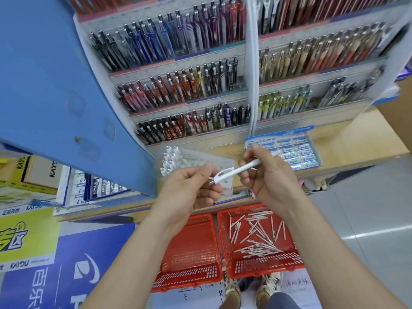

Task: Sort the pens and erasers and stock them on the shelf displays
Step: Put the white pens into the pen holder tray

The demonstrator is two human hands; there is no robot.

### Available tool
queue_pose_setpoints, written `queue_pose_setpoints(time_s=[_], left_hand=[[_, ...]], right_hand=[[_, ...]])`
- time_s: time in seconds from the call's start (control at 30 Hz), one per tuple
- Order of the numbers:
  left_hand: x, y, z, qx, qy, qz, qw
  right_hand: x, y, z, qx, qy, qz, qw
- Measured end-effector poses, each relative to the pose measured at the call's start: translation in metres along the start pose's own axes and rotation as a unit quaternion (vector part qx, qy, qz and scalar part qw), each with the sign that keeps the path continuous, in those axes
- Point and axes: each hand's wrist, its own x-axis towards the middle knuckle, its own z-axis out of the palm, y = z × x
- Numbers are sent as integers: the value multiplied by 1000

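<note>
A: Left side?
B: Blocked. Blue panel (55, 74) juts out beside the white-pen tray (176, 157)
A: Right?
B: Bare ledge (356, 139) past the eraser box (312, 152); pen tiers (178, 90) wall off the back

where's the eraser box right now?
Head view, right of centre: the eraser box sits on the wooden ledge under the pen racks, just behind the right hand.

White pen (242, 168), aslant, clip end lowest.
</note>
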Motion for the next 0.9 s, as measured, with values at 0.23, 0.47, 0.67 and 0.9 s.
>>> queue_pose_setpoints(time_s=[0.23,0.47,0.67,0.9], left_hand=[[2,7,-22,-59,65,71,994],[4,19,-36,123,169,157,965],[18,31,-65,387,245,278,844],[45,17,-62,553,223,321,736]], right_hand=[[-1,1,-5,-36,-42,-23,998],[7,12,-3,-180,9,-63,982],[27,30,-23,-392,149,-87,903],[28,51,-16,-534,132,-71,832]])
